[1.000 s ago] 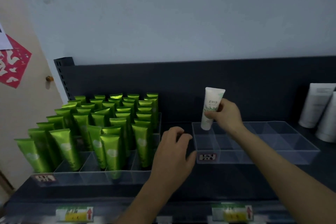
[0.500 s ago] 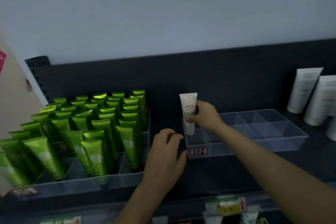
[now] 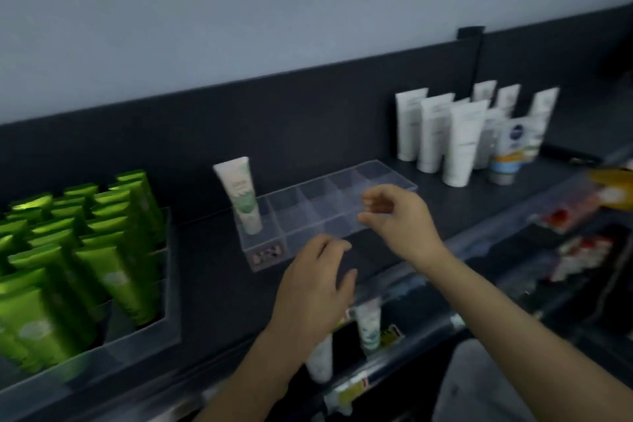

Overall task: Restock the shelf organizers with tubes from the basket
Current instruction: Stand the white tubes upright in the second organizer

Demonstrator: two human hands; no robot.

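Placement step just finished: white tube [image 3: 241, 197] stands, slightly tilted, in left-end compartment of clear organizer [image 3: 301, 202]. Right hand [image 3: 397, 219], gripping tube half second ago, now clear of it, fingers loosely curled, empty. Left hand [image 3: 315, 284] relaxed, empty, by organizer front. Next: fetch another tube from basket, unseen.

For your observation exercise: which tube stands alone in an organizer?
The white tube with green print, in the clear organizer's left end; green tubes crowd theirs.
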